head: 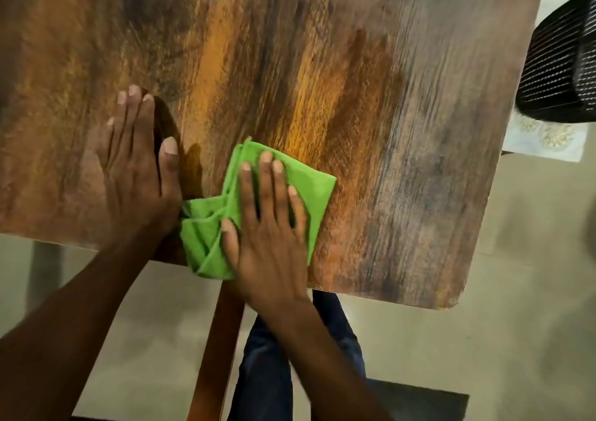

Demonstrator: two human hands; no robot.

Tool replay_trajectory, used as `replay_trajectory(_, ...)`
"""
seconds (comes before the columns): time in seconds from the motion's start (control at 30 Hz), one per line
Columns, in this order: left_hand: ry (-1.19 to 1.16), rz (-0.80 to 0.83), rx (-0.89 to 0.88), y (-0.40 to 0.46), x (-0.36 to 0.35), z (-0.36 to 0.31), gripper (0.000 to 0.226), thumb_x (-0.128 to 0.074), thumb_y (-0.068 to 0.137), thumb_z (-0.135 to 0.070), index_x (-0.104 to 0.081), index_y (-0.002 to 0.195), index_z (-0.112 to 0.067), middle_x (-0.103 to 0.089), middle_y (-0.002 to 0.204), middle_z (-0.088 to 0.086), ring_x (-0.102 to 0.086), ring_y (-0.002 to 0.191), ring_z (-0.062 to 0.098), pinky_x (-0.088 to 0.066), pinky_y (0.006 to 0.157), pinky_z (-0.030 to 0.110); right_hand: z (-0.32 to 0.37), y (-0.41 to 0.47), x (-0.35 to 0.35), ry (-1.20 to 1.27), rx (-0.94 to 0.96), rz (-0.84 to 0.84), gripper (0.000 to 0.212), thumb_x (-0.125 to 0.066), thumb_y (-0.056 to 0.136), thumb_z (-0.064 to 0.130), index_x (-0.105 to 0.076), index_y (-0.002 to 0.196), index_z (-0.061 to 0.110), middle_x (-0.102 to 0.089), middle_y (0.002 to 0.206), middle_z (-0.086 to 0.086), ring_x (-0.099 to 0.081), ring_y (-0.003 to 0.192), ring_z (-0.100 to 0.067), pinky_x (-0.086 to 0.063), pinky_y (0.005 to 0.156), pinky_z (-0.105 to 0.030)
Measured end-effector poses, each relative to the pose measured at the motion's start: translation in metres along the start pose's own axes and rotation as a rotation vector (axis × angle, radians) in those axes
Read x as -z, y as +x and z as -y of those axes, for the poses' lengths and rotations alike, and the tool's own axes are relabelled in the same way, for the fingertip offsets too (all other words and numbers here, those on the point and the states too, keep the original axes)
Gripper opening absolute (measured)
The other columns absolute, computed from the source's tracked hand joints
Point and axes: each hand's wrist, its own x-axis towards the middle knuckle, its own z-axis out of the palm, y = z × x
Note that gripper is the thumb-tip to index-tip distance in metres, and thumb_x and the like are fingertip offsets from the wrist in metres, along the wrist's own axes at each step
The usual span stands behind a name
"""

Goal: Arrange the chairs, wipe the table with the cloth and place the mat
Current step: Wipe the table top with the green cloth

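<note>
**A:** From the head camera: where does the cloth sit for you?

**B:** The green cloth (pixel 258 208) lies right under your right hand (pixel 269 227), at the near edge of the surface (pixel 403 130). That hand is spread flat, fingers wide, pressing the cloth down, not pinching it. The cloth is bunched on its left side, and a fold hangs just over the near edge.

**A:** And your other hand?

**B:** Your left hand (pixel 135 162) lies flat and empty on the bare wood, just beside the cloth, its wrist touching the bunched part.

**A:** So which way next?

**B:** Most of the unwiped-looking wood lies away from you and to your right, so I'd judge you push forward or rightward. A chair (pixel 561 72) stands past the far right corner, with what may be the mat (pixel 545 138) under it.
</note>
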Motion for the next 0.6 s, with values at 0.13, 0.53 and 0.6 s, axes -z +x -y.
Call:
replay_trajectory(0.13,0.017,-0.010,0.005,0.001,-0.002,0.001,0.057,-0.030,0.117,-0.028,-0.028,0.169,-0.004,-0.025,0.178,0.015,-0.019,0.167,0.028,-0.012,0.137,0.045,-0.068,-0.023,0.017,-0.043,-0.119,-0.004,0.080,-0.028,0.109,0.056,-0.004,0.174,0.014,0.002,0.182,-0.004,0.000,0.169,-0.019,-0.014,0.135,-0.046)
replay_trajectory(0.53,0.039,0.008,-0.034,0.001,-0.006,0.004,0.059,-0.025,0.118,-0.034,-0.026,0.170,-0.007,-0.023,0.179,0.012,-0.016,0.168,0.024,-0.012,0.137,0.048,-0.141,0.109,0.048,-0.079,-0.231,-0.151,0.072,-0.020,0.114,0.051,-0.009,0.173,0.010,-0.004,0.182,-0.009,-0.003,0.169,-0.024,-0.013,0.135,-0.049)
replay_trajectory(0.6,0.051,0.023,-0.033,0.001,-0.005,-0.001,0.057,-0.028,0.117,-0.029,-0.028,0.170,-0.005,-0.024,0.178,0.013,-0.017,0.168,0.024,-0.014,0.136,0.049,-0.100,0.067,0.033,-0.055,-0.262,-0.129,0.074,-0.020,0.115,0.051,-0.005,0.173,0.009,0.001,0.182,-0.011,0.002,0.169,-0.026,-0.013,0.135,-0.052)
